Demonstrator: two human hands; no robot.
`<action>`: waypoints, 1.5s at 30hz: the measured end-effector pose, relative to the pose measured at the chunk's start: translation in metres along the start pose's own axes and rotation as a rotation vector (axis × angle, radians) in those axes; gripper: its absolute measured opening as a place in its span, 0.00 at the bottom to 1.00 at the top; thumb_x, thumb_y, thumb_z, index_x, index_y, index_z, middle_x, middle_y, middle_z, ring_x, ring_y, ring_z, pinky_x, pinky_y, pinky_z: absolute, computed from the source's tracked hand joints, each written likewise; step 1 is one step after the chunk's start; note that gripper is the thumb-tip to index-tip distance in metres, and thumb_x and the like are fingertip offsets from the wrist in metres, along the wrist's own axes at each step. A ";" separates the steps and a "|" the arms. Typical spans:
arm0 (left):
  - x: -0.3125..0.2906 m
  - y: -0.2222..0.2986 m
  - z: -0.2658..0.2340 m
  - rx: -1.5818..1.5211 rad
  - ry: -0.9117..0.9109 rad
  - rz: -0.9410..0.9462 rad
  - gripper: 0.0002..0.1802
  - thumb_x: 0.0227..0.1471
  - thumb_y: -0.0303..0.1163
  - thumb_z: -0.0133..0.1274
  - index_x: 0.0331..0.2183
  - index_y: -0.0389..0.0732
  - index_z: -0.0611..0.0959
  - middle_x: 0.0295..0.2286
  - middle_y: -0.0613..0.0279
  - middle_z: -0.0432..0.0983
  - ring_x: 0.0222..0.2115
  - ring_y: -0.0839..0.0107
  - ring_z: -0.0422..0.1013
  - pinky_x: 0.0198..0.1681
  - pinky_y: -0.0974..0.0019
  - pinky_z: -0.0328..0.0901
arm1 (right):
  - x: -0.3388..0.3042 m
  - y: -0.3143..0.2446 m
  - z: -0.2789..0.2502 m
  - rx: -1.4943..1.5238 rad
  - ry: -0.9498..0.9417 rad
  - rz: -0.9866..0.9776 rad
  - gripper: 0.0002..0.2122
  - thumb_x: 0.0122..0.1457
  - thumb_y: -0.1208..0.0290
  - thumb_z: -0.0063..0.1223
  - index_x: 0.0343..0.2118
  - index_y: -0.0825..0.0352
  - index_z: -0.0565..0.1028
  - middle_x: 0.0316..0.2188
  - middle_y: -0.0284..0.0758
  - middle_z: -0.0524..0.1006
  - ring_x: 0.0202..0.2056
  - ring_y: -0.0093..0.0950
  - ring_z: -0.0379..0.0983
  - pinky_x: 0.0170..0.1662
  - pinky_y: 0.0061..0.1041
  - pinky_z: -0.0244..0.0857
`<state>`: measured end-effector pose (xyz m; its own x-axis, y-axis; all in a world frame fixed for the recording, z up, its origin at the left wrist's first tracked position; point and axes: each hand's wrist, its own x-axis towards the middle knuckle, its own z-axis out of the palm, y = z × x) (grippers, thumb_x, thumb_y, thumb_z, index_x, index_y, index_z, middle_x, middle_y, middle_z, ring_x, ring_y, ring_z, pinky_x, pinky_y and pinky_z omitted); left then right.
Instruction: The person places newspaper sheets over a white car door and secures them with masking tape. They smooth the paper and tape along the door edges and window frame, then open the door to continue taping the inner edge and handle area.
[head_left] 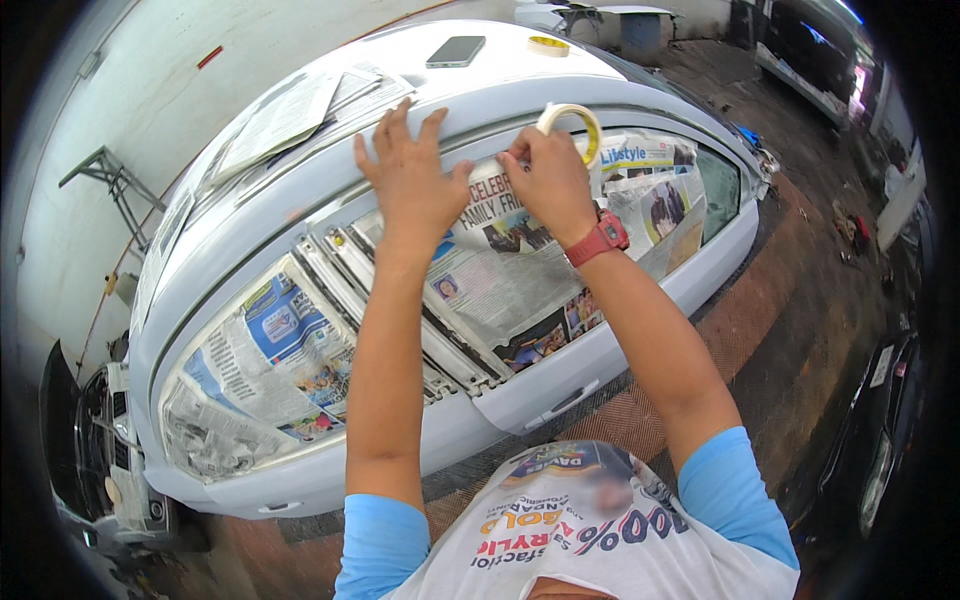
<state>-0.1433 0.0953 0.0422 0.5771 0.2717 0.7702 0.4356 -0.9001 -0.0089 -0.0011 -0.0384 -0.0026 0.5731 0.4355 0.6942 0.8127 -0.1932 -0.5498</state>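
A pale grey car body (540, 400) fills the middle of the head view, its side windows covered with newspaper. My left hand (412, 180) lies with fingers spread on the roof edge, above the door frame. Just to its right, my right hand (552, 185) is closed round a roll of masking tape (594, 138), cream outside with a yellow core. Both hands are at the upper edge of a newspaper sheet (500, 285) over the right-hand window. Another newspaper sheet (270, 350) covers the left-hand window. Fingers hide part of the tape.
On the roof lie a phone (456, 51), a second tape roll (548, 46) and loose newspapers (280, 120). A metal stand (115, 185) is by the wall at left. Dark vehicles stand at the far right (815, 50) and near right (870, 440).
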 end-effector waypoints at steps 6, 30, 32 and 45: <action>0.001 0.034 0.024 -0.078 0.068 -0.011 0.43 0.48 0.52 0.76 0.65 0.54 0.83 0.70 0.48 0.67 0.75 0.49 0.55 0.79 0.28 0.34 | -0.031 -0.008 -0.018 0.072 0.104 -0.068 0.09 0.66 0.68 0.67 0.44 0.65 0.81 0.38 0.45 0.81 0.45 0.49 0.75 0.50 0.49 0.69; -0.010 0.019 -0.004 0.124 -0.038 -0.133 0.49 0.50 0.62 0.76 0.68 0.55 0.80 0.74 0.51 0.61 0.78 0.49 0.50 0.78 0.23 0.30 | -0.345 0.095 -0.152 0.313 -0.204 0.635 0.26 0.77 0.75 0.50 0.71 0.69 0.54 0.42 0.54 0.80 0.40 0.50 0.82 0.48 0.44 0.74; -0.002 0.034 0.006 0.153 -0.018 -0.125 0.49 0.50 0.60 0.76 0.68 0.55 0.80 0.74 0.51 0.60 0.78 0.49 0.50 0.78 0.24 0.30 | -0.368 0.113 -0.156 0.317 -0.225 0.600 0.28 0.76 0.76 0.50 0.72 0.68 0.51 0.42 0.50 0.81 0.40 0.45 0.82 0.48 0.40 0.75; -0.207 0.274 0.024 -1.103 -0.933 -0.268 0.28 0.57 0.31 0.76 0.58 0.41 0.89 0.56 0.52 0.86 0.55 0.61 0.83 0.62 0.55 0.74 | -0.313 0.126 -0.246 0.665 -0.571 0.595 0.41 0.77 0.72 0.54 0.81 0.70 0.38 0.42 0.43 0.89 0.40 0.38 0.86 0.52 0.35 0.76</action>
<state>-0.1268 -0.1991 -0.1357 0.9797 0.1998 -0.0155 0.1099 -0.4711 0.8752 -0.0517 -0.4153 -0.1750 0.5851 0.8110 0.0026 0.0969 -0.0667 -0.9931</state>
